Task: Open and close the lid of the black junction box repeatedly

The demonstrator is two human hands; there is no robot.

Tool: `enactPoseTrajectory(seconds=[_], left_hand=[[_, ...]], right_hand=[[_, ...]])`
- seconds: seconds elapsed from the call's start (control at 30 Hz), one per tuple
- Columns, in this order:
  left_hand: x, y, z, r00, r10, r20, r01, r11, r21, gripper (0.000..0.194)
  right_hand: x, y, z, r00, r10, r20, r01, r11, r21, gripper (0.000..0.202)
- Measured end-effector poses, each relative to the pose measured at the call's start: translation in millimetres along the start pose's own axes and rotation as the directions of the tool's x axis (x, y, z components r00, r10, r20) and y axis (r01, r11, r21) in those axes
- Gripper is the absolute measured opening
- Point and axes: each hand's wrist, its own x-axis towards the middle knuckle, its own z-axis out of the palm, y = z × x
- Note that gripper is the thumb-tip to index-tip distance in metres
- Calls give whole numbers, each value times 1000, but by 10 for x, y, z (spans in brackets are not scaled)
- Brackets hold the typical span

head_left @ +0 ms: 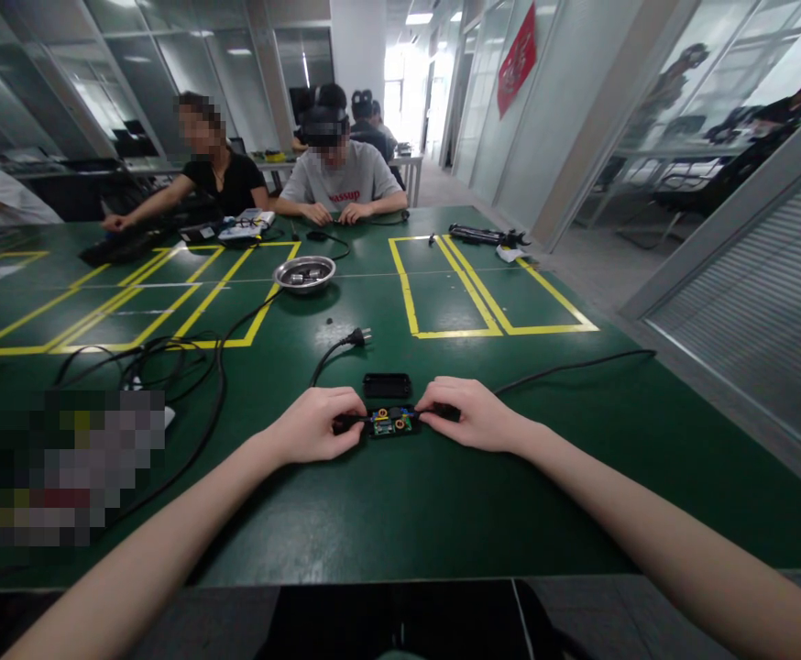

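Two hands: left hand [318, 423] and right hand [469, 412] flank the opened adapter [392, 423], steadying it on the table [400, 513].
Fingers: pinching its ends; board exposed between.
Lid [387, 385]: just beyond fingertips.

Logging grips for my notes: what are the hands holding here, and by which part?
Both hold the opened adapter on the table: left hand at its left end, right hand at its right end.
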Motion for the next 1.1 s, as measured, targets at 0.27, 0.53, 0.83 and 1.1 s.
enactPoseTrajectory(seconds=[0.27, 0.53, 0.83, 1.1], left_hand=[[2, 50, -17, 996, 57, 68, -66, 987, 148, 22], [0, 63, -22, 996, 33, 81, -52, 969, 241, 17], [-14, 38, 51, 995, 68, 72, -90, 917, 388, 24], [3, 130, 58, 989, 89, 116, -135, 861, 491, 23]], right_hand=[[-3, 12, -9, 998, -54, 40, 56, 998, -37, 18], [16, -7, -14, 996, -33, 82, 41, 994, -102, 17], [11, -27, -17, 989, -90, 120, 111, 977, -184, 8], [9, -77, -19, 976, -166, 139, 206, 911, -358, 20]])
